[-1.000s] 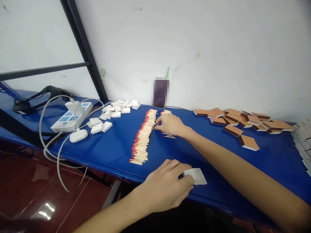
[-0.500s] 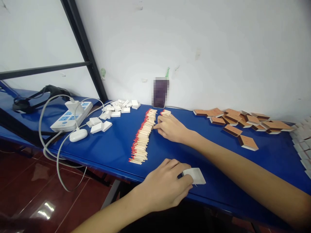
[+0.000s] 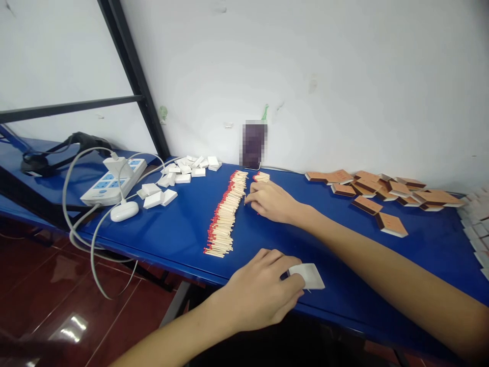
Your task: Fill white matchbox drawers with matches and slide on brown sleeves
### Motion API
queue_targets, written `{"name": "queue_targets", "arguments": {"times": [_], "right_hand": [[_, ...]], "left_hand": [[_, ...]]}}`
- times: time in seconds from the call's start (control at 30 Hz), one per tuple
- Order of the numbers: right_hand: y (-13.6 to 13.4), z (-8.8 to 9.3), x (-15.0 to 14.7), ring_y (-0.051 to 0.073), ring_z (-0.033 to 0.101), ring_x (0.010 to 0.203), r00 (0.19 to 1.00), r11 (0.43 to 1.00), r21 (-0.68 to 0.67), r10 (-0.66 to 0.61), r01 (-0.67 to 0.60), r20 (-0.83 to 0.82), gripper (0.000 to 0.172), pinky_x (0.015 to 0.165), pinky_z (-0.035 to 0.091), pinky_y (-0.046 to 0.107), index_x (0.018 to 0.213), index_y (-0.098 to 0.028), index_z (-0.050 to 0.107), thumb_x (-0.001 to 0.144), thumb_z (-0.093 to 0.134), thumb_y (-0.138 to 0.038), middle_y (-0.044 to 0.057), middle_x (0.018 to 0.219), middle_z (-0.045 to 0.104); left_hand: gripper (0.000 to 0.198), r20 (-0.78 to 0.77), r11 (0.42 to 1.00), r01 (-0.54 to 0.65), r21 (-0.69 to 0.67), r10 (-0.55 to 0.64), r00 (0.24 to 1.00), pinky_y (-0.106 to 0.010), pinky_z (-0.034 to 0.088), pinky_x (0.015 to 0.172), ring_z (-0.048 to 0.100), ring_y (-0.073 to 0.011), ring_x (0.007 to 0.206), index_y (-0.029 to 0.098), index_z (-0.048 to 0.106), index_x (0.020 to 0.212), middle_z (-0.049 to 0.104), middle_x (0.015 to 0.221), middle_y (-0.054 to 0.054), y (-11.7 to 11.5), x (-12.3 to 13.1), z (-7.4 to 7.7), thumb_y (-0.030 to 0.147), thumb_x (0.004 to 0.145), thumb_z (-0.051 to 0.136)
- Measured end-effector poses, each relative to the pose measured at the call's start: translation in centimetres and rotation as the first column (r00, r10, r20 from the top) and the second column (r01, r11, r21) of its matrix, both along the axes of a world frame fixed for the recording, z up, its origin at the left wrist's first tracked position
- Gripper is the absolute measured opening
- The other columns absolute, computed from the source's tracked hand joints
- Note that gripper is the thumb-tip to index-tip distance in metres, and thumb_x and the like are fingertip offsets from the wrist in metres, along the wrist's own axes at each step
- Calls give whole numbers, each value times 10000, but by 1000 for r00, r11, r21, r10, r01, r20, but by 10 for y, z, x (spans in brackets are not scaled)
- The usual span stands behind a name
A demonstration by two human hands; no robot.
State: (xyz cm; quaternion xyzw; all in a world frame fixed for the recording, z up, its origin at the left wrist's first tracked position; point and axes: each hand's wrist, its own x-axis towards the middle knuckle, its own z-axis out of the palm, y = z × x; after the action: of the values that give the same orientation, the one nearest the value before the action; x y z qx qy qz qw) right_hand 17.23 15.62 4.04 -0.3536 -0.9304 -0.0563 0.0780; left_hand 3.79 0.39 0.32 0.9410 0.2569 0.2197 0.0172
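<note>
My left hand (image 3: 263,290) is closed around a white matchbox tray (image 3: 314,276) at the table's front edge; its fingers cover part of the tray. Farther back, my right hand (image 3: 271,201) has its thumb and fingers pinched together low over the table. What is between those fingertips is too small to make out. Just left of them runs a long row of red-tipped matches (image 3: 225,214), heads to the left. A smaller group of matches (image 3: 262,177) lies behind my right hand, partly hidden by it.
White matchbox trays (image 3: 183,178) lie in a pile at the back left, near a power strip (image 3: 114,181) with looped cables. Brown matchbox sleeves (image 3: 367,183) are heaped at the right. A blurred phone (image 3: 253,145) leans on the wall. White boxes (image 3: 476,219) stack at the far right.
My right hand has drawn slightly to the right, away from the long match row. My left hand keeps its hold on the tray.
</note>
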Motion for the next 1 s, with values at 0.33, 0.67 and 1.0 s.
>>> {"name": "queue_targets", "arguments": {"times": [0.33,0.67,1.0], "right_hand": [[13,9,-6,210,619,841,945,950,-113,-302,290,-121,195,671,397,305,797,-199,715,858,543,-268,82,978,688],[36,22,-30,249,675,816,934,900,-252,-333,355,128,238,613,433,303,851,-113,740,777,628,-308,148,861,739],[37,33,-34,212,643,712,918,866,-311,-344,392,199,251,518,380,275,822,-91,728,706,692,-311,118,772,711]], "left_hand": [[125,5,1000,-6,12,6,1000,-358,472,885,571,-200,1017,166,607,981,619,1223,-68,-1,0,1,246,997,512],[144,-1,1000,1,2,-1,1000,-358,467,905,576,-212,1035,164,611,997,620,1244,-75,-1,-1,2,240,1005,488],[144,-1,1000,2,1,-2,1000,-356,471,893,576,-209,1024,162,613,997,618,1239,-83,0,-1,1,246,1002,497]]}}
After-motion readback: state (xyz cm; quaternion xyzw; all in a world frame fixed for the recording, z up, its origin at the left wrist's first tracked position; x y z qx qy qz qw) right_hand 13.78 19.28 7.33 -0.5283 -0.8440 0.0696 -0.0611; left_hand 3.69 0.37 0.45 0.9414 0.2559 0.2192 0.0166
